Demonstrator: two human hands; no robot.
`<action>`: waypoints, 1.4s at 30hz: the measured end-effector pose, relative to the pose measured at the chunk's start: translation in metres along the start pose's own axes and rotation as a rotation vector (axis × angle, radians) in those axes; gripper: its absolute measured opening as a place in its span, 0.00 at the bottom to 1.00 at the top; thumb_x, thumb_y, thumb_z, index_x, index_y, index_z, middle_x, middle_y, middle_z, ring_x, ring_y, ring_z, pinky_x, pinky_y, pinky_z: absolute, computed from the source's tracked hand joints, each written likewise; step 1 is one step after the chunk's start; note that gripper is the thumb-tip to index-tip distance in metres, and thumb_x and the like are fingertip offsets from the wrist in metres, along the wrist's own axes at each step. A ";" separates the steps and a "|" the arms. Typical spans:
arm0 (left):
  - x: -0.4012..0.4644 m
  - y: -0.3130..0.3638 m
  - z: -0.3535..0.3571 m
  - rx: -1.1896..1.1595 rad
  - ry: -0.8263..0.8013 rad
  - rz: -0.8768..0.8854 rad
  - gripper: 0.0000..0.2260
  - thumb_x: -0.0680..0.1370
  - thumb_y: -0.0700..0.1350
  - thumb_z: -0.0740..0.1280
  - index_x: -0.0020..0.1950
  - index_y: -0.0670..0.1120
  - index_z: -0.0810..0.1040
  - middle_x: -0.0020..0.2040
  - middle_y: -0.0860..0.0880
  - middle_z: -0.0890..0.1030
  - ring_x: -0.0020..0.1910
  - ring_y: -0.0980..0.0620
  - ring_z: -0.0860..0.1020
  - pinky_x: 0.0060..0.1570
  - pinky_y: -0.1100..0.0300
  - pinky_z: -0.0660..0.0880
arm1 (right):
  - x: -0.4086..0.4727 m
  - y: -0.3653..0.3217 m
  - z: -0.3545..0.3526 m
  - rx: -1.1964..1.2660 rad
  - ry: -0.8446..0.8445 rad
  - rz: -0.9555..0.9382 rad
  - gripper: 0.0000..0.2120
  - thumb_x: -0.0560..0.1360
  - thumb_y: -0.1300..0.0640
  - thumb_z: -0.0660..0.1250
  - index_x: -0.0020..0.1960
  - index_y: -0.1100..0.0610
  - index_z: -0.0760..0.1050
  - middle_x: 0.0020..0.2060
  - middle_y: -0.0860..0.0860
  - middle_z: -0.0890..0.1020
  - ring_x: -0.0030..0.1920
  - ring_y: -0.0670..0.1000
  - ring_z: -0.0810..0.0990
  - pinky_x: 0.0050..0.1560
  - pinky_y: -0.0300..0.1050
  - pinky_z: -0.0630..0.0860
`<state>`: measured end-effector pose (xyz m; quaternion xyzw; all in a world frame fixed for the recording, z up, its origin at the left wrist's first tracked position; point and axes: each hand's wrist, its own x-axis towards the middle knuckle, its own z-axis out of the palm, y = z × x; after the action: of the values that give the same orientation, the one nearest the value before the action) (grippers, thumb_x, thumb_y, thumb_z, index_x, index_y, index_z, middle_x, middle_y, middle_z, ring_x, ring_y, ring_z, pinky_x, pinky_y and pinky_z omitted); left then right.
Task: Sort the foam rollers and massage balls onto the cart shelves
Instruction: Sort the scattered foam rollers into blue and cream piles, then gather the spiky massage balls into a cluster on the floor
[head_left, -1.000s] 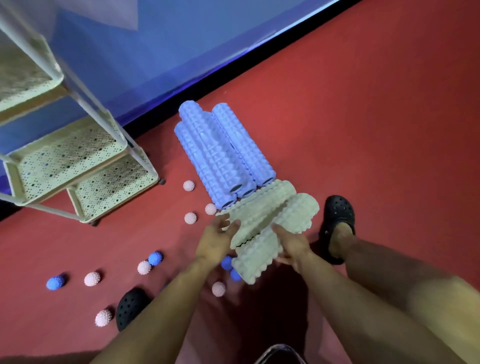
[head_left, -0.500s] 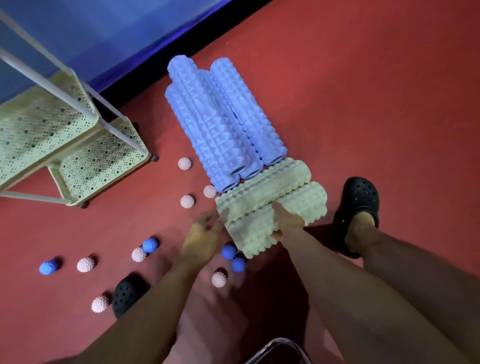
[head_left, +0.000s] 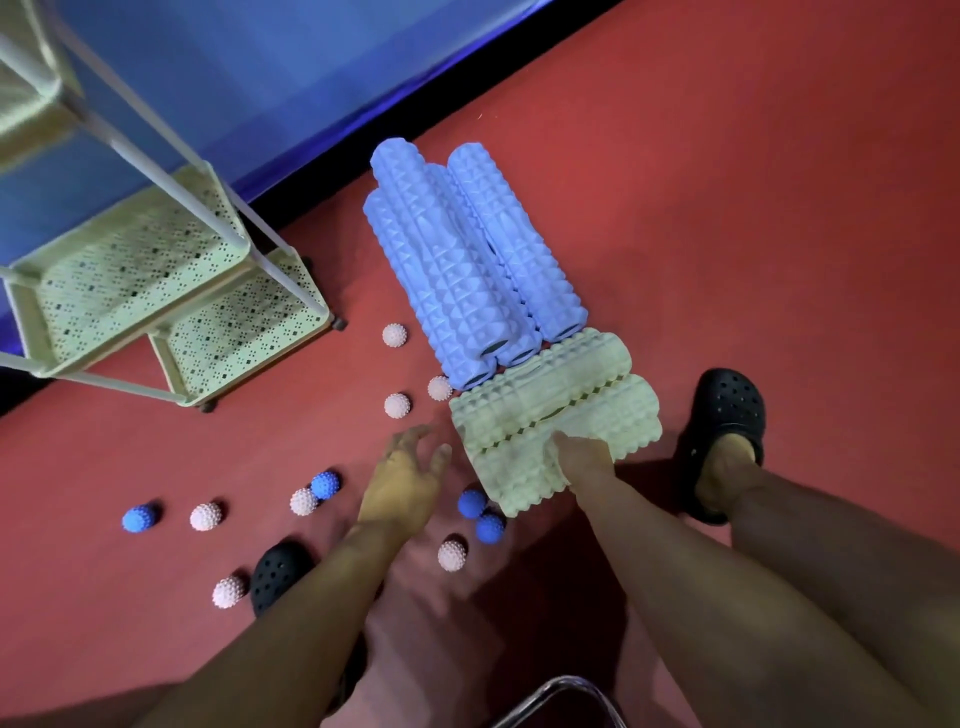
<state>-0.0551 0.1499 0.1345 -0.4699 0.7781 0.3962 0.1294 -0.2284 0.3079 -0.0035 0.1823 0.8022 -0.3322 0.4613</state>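
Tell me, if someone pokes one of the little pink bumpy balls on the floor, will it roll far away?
Probably a little way. The pink spiky ball is round and sits loose on the flat red floor, so it should roll easily. Its nubs would likely slow it soon. It looks small and probably light, easy to pick up.

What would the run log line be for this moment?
stage: pickup | right hand: on pale green rollers | left hand: open, off them | cart: shelves bare | balls: on floor

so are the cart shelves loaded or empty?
Empty where visible: both lower shelves show bare perforated trays. Top shelf mostly out of frame, cannot tell.
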 end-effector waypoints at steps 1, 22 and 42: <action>-0.007 0.002 -0.005 0.008 0.003 0.007 0.22 0.83 0.56 0.62 0.76 0.51 0.68 0.75 0.49 0.69 0.67 0.45 0.75 0.66 0.55 0.69 | -0.007 -0.001 -0.001 -0.067 0.006 -0.024 0.33 0.68 0.40 0.62 0.59 0.65 0.76 0.50 0.58 0.83 0.49 0.59 0.83 0.55 0.53 0.81; -0.209 -0.054 -0.098 0.327 0.336 0.344 0.25 0.82 0.60 0.60 0.77 0.50 0.67 0.75 0.49 0.70 0.73 0.45 0.69 0.71 0.49 0.68 | -0.344 -0.002 -0.021 -0.964 0.071 -1.164 0.24 0.82 0.46 0.59 0.76 0.54 0.65 0.74 0.50 0.70 0.70 0.55 0.72 0.66 0.52 0.70; -0.219 -0.095 -0.139 0.269 0.445 0.322 0.26 0.83 0.59 0.60 0.78 0.50 0.66 0.76 0.49 0.68 0.74 0.45 0.68 0.71 0.47 0.67 | -0.383 -0.038 0.027 -1.134 0.032 -1.310 0.25 0.82 0.43 0.58 0.76 0.51 0.64 0.74 0.49 0.68 0.69 0.55 0.73 0.65 0.53 0.72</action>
<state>0.1627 0.1614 0.3040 -0.3947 0.8972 0.1926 -0.0477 -0.0398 0.2676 0.3305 -0.5695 0.7966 -0.0784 0.1872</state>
